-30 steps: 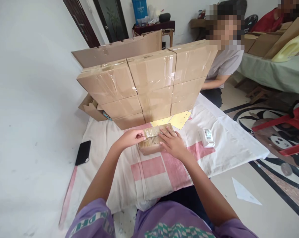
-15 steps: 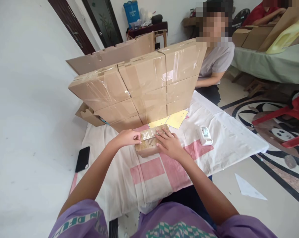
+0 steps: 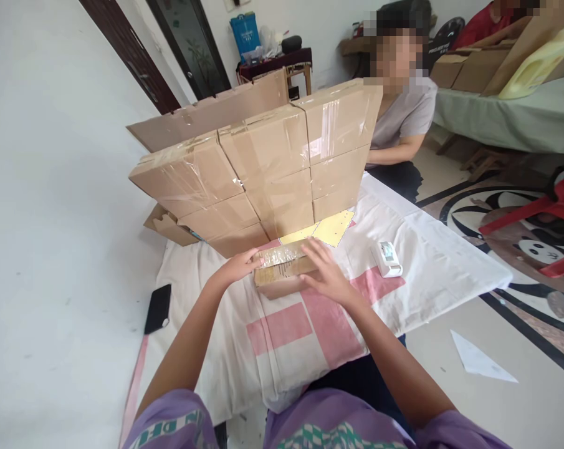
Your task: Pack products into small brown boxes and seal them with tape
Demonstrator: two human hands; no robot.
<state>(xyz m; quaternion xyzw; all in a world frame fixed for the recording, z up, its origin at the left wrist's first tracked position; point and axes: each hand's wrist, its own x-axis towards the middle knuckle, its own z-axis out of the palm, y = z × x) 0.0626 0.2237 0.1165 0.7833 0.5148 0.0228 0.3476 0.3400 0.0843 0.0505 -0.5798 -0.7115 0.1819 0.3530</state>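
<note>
A small cardboard box (image 3: 286,285) with clear tape across its top lies on the cloth-covered table. My left hand (image 3: 239,267) rests at its left end, fingers stretched against the upper edge and the tape strip. Over the right end is my right hand (image 3: 327,271), fingers spread, the tips at the top and the thumb lower down near the front. Neither palm is visible. Just behind the box, yellow sheets (image 3: 335,228) stick out from under a wall of taped cardboard boxes (image 3: 282,162).
A white device with a small screen (image 3: 387,259) stands to the right on the table. A black phone (image 3: 158,309) lies at the left edge. Across the table sits a person (image 3: 403,125). A red chair (image 3: 543,212) and a paper piece (image 3: 482,358) are at right.
My left fingers have gone from curled together at the box's left end to more stretched out. My right hand has shifted slightly right, its fingers lifting a little. The view has tilted slightly.
</note>
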